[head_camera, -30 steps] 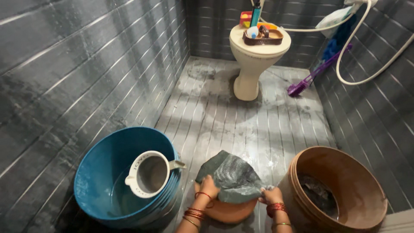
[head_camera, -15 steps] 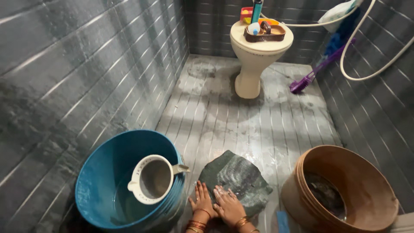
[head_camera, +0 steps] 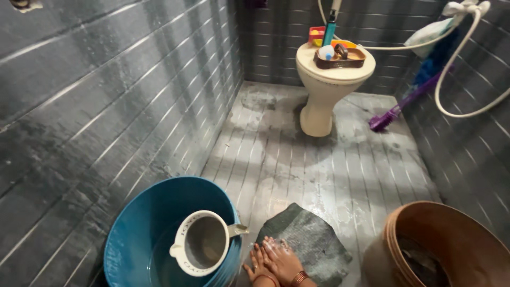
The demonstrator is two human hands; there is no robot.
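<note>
i see both hands pressed on the wet dark cloth [head_camera: 305, 244] lying on the floor [head_camera: 319, 170] between the blue tub [head_camera: 143, 234] and brown bucket [head_camera: 451, 239]. right hand [head_camera: 284, 258] overlaps left hand [head_camera: 256, 266], fingers spread flat; i'd press evenly, scrubbing with the palms.

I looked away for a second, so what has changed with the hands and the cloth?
The cloth, first lifted by both hands, now lies flat on the floor. The left hand and right hand press it side by side. The blue tub and brown tub stayed put.

A home bathroom: grey tiled walls [head_camera: 106, 106] and floor [head_camera: 319, 170], a cream ceramic toilet [head_camera: 330, 90] at upper centre, a white shower hose [head_camera: 467, 79] at upper right.
</note>
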